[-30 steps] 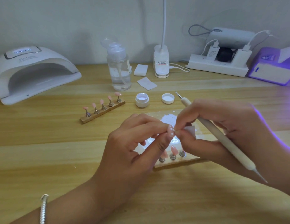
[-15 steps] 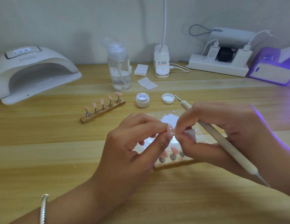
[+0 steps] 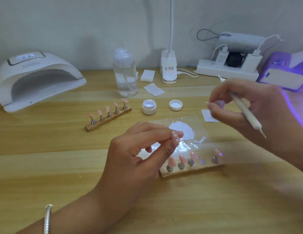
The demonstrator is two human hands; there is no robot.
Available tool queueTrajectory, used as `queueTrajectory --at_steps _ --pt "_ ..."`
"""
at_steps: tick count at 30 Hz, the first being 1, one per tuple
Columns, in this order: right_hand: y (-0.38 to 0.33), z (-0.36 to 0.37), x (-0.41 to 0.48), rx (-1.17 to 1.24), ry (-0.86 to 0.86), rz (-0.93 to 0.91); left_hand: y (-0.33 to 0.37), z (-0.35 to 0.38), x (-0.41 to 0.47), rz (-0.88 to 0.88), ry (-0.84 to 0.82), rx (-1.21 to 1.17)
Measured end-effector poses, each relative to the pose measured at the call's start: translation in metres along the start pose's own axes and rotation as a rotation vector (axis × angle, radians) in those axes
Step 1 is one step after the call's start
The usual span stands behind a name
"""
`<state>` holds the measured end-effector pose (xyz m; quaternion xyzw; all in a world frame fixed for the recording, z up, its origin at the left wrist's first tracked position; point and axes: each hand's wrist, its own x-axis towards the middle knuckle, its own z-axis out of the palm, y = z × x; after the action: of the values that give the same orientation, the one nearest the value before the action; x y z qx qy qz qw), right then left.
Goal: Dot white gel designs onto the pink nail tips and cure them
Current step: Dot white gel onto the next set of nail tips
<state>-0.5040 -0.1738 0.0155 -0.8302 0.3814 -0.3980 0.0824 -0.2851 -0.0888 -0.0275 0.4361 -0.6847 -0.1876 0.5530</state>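
My left hand [image 3: 139,154] pinches a pink nail tip [image 3: 175,136] with white dots, held above the clear palette sheet [image 3: 194,125] smeared with white gel. My right hand [image 3: 245,105], blurred, is raised to the right and grips a white dotting pen [image 3: 245,112] plus a small white wipe between thumb and forefinger. The near wooden stand [image 3: 191,168] carries several pink tips and one bare peg. A second stand [image 3: 108,115] with several pink tips lies further left. The open white gel jar [image 3: 149,107] and its lid [image 3: 175,105] sit behind the palette.
A white curing lamp [image 3: 35,78] stands at the back left. A clear pump bottle [image 3: 124,73], wipe pads [image 3: 153,89], a lamp base [image 3: 168,68], a power strip [image 3: 226,70] and a purple-lit device [image 3: 286,73] line the back. A paper square [image 3: 208,115] lies right of the palette.
My right hand has pulled away from the held nail tip, up and to the right, taking the pen and wipe. The left hand keeps the tip in place. The near stand now shows.
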Motion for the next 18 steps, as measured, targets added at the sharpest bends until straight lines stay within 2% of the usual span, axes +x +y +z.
queueTrajectory --at_steps 4,7,13,15,18 --pt "0.039 -0.004 0.002 -0.296 -0.132 0.161 -0.001 -0.001 0.000 -0.011 -0.003 -0.001" --pt "0.050 -0.001 0.000 -0.401 -0.229 0.227 -0.003 -0.001 0.000 -0.019 -0.007 -0.006" --pt "0.025 0.002 0.001 -0.400 0.012 -0.041 -0.004 -0.002 -0.001 -0.060 -0.012 -0.052" --pt "0.009 -0.003 0.004 -0.307 0.004 -0.076 -0.005 -0.002 -0.001 -0.067 -0.013 -0.065" --pt "-0.027 -0.009 0.000 -0.050 -0.148 -0.059 -0.005 -0.001 -0.001 -0.075 -0.023 -0.083"
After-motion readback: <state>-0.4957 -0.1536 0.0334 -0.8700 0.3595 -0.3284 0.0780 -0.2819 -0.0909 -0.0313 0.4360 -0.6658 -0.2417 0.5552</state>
